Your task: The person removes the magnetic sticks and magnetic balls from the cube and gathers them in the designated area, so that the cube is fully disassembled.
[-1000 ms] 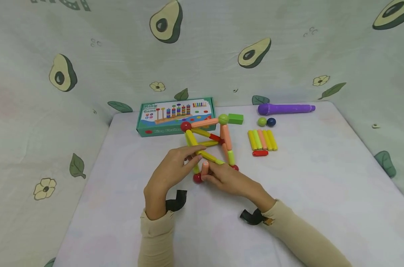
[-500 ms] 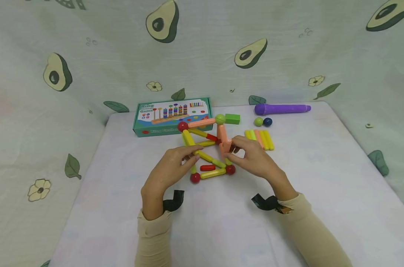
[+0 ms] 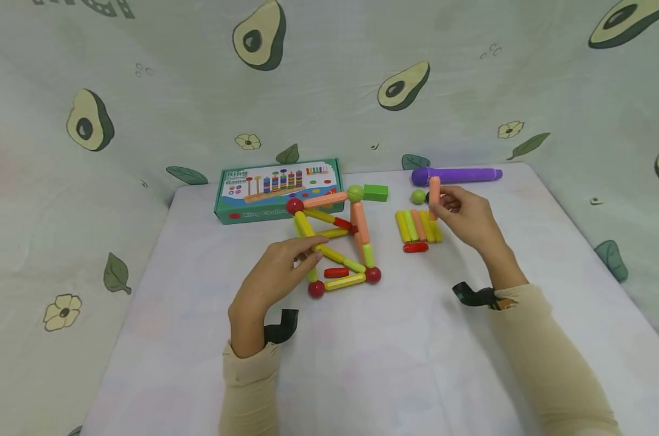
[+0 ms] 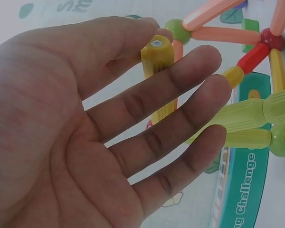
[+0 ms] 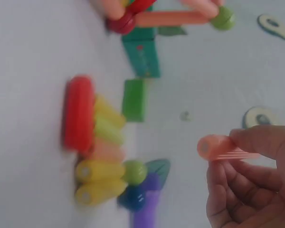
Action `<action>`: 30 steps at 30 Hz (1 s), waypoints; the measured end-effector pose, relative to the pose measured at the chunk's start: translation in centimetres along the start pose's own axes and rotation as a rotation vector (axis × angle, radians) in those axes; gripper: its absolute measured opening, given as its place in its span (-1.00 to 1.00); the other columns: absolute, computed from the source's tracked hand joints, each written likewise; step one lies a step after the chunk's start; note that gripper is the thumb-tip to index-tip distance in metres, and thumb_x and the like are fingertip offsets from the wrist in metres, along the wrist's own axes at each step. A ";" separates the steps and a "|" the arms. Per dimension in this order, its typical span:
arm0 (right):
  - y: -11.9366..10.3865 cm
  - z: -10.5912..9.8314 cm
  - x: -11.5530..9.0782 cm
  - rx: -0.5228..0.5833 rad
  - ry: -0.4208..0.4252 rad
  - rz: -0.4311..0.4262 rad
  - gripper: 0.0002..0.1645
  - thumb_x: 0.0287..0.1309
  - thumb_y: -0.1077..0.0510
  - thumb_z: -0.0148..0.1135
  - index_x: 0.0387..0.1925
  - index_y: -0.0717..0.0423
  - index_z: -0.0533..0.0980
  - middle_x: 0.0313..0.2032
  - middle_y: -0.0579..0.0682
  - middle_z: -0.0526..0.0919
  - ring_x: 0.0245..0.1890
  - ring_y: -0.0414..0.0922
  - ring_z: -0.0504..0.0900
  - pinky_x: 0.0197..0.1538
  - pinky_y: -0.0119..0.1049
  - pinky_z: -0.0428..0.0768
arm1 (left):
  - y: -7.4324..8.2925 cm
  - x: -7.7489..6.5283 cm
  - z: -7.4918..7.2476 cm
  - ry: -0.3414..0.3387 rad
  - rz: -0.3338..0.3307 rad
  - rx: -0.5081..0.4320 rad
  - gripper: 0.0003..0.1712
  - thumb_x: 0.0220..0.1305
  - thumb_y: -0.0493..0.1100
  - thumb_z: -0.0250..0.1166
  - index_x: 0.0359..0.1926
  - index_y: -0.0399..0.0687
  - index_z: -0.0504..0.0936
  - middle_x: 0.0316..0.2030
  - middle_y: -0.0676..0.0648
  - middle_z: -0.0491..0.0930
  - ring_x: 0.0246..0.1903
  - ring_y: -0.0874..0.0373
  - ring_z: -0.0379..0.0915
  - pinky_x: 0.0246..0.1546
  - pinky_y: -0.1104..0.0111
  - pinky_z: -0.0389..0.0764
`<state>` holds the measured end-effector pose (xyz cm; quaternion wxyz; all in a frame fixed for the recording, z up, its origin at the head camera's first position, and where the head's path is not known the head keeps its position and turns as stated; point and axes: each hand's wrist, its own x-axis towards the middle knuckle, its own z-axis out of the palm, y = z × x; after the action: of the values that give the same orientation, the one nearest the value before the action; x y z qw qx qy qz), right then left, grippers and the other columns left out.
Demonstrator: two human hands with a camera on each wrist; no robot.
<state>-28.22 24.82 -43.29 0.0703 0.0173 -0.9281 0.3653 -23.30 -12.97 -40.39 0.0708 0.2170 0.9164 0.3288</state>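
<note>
A frame of magnetic sticks and balls (image 3: 345, 282) stands mid-table, in salmon, yellow, green and red. At its left side my left hand (image 3: 275, 272) pinches a yellow magnetic stick (image 4: 157, 56) between thumb and index finger; the other fingers are spread, and a metal disc shows in the stick's end. To the right, my right hand (image 3: 471, 221) holds a salmon magnetic stick (image 3: 434, 197) upright between thumb and fingertips, raised over the back of a row of sticks (image 3: 411, 227). A red stick (image 3: 337, 272) lies loose inside the frame's base.
Another short red stick (image 3: 416, 247) lies before the row. Behind are a green ball (image 3: 418, 197), a dark blue ball (image 5: 133, 198) and a purple microphone-shaped toy (image 3: 465, 175). A green block (image 3: 375, 192) and a game box (image 3: 277, 191) stand at the back.
My right hand has carried the salmon stick from the frame's front, past its right side, to the row of sticks at the right. My left hand has stayed at the frame.
</note>
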 end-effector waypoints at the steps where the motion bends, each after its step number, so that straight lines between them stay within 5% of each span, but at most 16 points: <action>1: 0.5 -0.1 0.2 -0.008 -0.003 0.022 -0.38 0.38 -0.07 0.22 0.29 0.23 0.42 -0.07 0.20 0.62 -0.09 0.10 0.56 -0.03 -0.03 0.57 | 0.0 0.0 0.0 -0.001 0.003 0.000 -0.54 0.44 0.02 0.24 0.32 0.22 0.56 -0.22 0.14 0.59 -0.18 0.14 0.44 -0.22 0.31 0.59; 14: 4.9 0.0 1.4 -0.107 -0.124 0.172 -0.40 0.35 -0.01 0.24 0.22 0.32 0.39 -0.11 0.26 0.60 -0.20 0.11 0.53 -0.17 -0.06 0.54 | 0.0 -0.2 -0.2 -0.010 -0.019 0.008 -0.54 0.45 0.02 0.22 0.34 0.23 0.53 -0.20 0.13 0.60 -0.16 0.12 0.45 -0.19 0.29 0.60; 30: 6.6 1.1 1.0 -0.157 -0.222 0.171 -0.48 0.38 -0.01 0.20 0.13 0.33 0.44 -0.14 0.24 0.63 -0.22 0.09 0.52 -0.15 -0.07 0.47 | -0.1 -0.2 -0.1 0.002 -0.028 0.006 -0.54 0.45 0.02 0.23 0.33 0.26 0.54 -0.29 0.12 0.56 -0.20 0.13 0.42 -0.28 0.32 0.58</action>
<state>-29.93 28.94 -48.36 -0.0630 -0.0269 -0.9540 0.2920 -23.14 -13.18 -40.36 0.0739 0.2042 0.9204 0.3251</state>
